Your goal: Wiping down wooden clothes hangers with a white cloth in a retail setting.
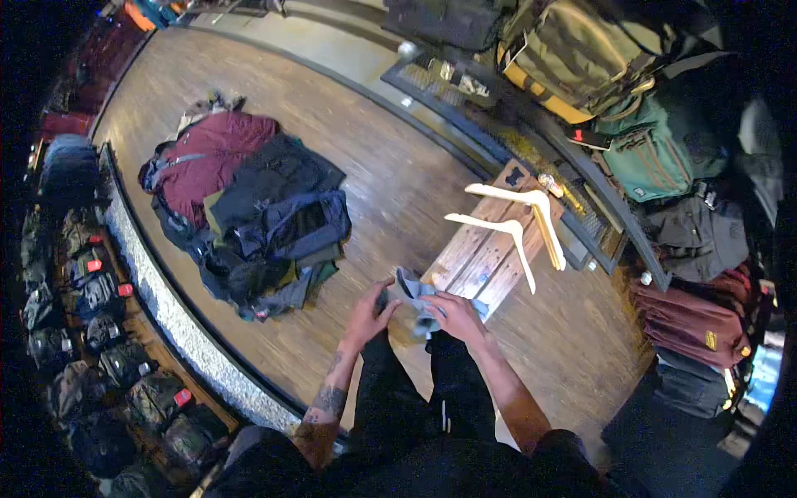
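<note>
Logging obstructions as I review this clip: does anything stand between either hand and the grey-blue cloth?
Nothing visible does. The right hand holds the grey-blue cloth; the left hand is at its left edge, contact unclear. The pale hangers lie beyond, to the right, not in between.

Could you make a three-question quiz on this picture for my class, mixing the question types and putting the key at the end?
1. What is the right hand holding?
2. True or false: the clothes pile lies on the floor, left of the slatted wooden stand.
3. Where do the pale hangers lie? a) in the right hand; b) on the slatted wooden stand; c) on the clothes pile

Key: 1. grey-blue cloth; 2. true; 3. b
</note>
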A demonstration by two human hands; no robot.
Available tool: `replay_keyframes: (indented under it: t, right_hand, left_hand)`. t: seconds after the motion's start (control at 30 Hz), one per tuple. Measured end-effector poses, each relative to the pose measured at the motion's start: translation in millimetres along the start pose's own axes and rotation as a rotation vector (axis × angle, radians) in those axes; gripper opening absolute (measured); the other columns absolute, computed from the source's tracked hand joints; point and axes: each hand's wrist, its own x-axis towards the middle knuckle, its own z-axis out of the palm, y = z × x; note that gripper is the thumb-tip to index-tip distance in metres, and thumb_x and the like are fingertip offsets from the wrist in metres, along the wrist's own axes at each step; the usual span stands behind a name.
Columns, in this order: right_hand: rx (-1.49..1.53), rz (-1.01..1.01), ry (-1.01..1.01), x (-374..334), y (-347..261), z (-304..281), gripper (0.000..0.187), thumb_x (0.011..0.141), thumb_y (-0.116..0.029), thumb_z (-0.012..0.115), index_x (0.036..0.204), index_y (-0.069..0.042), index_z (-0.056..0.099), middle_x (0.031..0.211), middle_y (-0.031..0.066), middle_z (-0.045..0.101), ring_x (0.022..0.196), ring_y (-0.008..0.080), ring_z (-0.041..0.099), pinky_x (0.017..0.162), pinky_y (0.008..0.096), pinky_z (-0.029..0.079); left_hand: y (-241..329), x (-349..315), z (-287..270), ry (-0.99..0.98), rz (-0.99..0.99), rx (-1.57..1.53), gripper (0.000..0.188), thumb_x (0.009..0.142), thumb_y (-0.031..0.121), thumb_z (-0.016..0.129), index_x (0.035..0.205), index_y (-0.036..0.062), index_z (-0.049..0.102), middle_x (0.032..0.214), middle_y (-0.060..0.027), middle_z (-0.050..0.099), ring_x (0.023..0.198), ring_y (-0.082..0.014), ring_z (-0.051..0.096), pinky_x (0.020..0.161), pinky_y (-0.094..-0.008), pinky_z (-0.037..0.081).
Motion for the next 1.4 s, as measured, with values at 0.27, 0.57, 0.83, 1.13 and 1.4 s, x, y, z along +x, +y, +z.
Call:
replay_keyframes:
  t: [0.27,0.57,0.83,1.13,1.4]
  right_hand:
    - [-0.073,-0.047,0.271,24.0,-187.3,9.6,0.035,0.086,-0.025,0.073,0.118,-0.011,0.069,0.111,0.0160,0.069,0.101,0.0365,0.066,0.084,0.0419,0.054]
    - [-0.062,-0.162,0.336,91.2,-290.5,-7.2,0.036,0.085,-0.023,0.073,0.117,-0.009,0.068,0.108,0.0135,0.068,0.097,0.0375,0.066,0.083,0.0432,0.054]
    - [-0.122,-0.358,0.467,171.0,-347.2,-39.7,0.021,0.086,-0.015,0.074,0.104,-0.007,0.073,0.086,0.0146,0.062,0.082,0.0352,0.065,0.071,0.0406,0.051]
    - [-0.077,-0.415,0.544,282.0,-347.0,-98.4,0.019,0.084,-0.012,0.075,0.101,-0.005,0.072,0.088,0.0159,0.065,0.082,0.0347,0.064,0.072,0.0395,0.050]
    - [-0.077,-0.426,0.459,376.2,-337.0,-154.6,0.019,0.084,-0.012,0.075,0.102,-0.005,0.072,0.089,0.0153,0.066,0.086,0.0354,0.066,0.074,0.0399,0.051]
  left_hand:
    - [42.0,-19.1,-141.6,-0.069,0.290,0.053,0.059,0.088,0.018,0.073,0.139,0.0016,0.049,0.136,-0.0211,0.053,0.128,-0.0362,0.053,0.108,-0.0411,0.041]
    - [88.7,-0.5,-281.2,0.039,0.354,0.156,0.060,0.087,0.016,0.073,0.139,0.0002,0.048,0.137,-0.0202,0.053,0.127,-0.0347,0.054,0.107,-0.0390,0.043]
    - [103.6,33.3,-353.6,0.346,0.402,0.178,0.058,0.087,0.015,0.073,0.138,-0.0005,0.050,0.135,-0.0207,0.055,0.127,-0.0362,0.054,0.106,-0.0391,0.043]
    - [116.0,136.5,-404.5,0.568,0.393,0.258,0.046,0.090,0.015,0.069,0.130,-0.0025,0.055,0.124,-0.0219,0.061,0.116,-0.0378,0.060,0.100,-0.0388,0.046]
    - [120.3,281.2,-429.0,0.700,0.265,0.255,0.032,0.090,0.016,0.068,0.114,-0.0037,0.063,0.110,-0.0219,0.067,0.107,-0.0391,0.064,0.093,-0.0402,0.050]
